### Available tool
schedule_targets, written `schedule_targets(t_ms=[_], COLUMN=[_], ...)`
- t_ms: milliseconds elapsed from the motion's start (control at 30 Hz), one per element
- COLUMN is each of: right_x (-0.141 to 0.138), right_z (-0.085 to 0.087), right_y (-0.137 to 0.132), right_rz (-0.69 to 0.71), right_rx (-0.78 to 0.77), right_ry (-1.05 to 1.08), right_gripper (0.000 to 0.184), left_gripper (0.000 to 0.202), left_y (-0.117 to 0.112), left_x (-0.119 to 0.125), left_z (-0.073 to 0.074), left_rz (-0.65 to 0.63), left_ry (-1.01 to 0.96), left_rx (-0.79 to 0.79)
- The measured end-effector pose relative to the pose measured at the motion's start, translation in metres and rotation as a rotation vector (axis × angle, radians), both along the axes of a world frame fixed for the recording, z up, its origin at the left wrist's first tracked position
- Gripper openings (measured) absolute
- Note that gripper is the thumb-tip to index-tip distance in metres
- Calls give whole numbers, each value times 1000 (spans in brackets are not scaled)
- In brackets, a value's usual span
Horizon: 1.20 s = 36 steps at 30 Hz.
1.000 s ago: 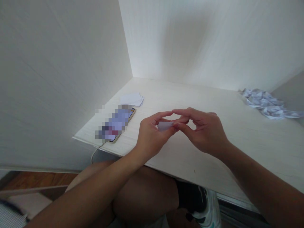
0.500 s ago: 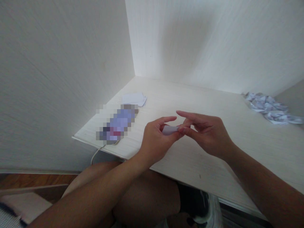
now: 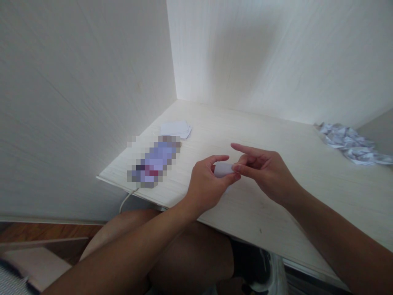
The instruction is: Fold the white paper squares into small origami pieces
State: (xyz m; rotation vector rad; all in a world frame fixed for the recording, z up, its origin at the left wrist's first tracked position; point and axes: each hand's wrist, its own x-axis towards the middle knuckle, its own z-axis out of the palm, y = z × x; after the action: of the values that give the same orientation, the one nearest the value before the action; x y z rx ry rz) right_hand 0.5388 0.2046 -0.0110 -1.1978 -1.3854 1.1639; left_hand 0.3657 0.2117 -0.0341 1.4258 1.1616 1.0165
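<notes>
Over the front part of the white table (image 3: 245, 213), my two hands meet at one small white piece of paper (image 3: 223, 170), which looks curved or folded. My left hand (image 3: 207, 184) grips its left part between thumb and fingers, with the index finger arched above it. At the right end, the thumb and a finger of my right hand (image 3: 265, 174) pinch the paper. The right index finger stretches out to the left, off the paper. Part of the paper is hidden behind my left thumb and fingers.
A small stack of white cards or paper slips (image 3: 175, 129) lies at the back left. In front of it is a blurred-out phone-like device (image 3: 158, 162) with a white cable (image 3: 124, 200) over the edge. Crumpled white paper (image 3: 350, 143) lies at far right. Walls stand behind and left.
More of the paper's white face shows between my hands, and it looks more rounded. My left hand has shifted slightly right; the whole view has moved a little.
</notes>
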Motion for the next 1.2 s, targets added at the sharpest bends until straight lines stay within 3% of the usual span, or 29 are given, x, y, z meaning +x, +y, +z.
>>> schedule_targets(t_ms=[133,300,700,900,1000,1133,1200], right_x=[3,12,12,36,35,23,19], right_z=[-2,-1,6,17,15,8,6], right_y=[2,7,8,24,25,22,20], right_rz=[-30,-117,-161,-434,-428,-402,-394], right_rx=[-5,77,59,218,139,14,6], right_ry=[16,84,134,216,234,277,285], right_gripper=[60,49,46,31,30,34,35], left_gripper=[52,31,48,53,51,74,67], left_y=[0,-3,3,-3,-2,0,1], left_x=[1,1,-2,-3,-3,-2,-1], left_z=[-1,0,5,0,1,6,7], left_rz=[-9,-115,-180,-195,-138,-61,-56], left_ry=[-13,-103,-93,-51,-137,-263,-319], left_rx=[-15,-57,-137,-123,-145,-221,-258])
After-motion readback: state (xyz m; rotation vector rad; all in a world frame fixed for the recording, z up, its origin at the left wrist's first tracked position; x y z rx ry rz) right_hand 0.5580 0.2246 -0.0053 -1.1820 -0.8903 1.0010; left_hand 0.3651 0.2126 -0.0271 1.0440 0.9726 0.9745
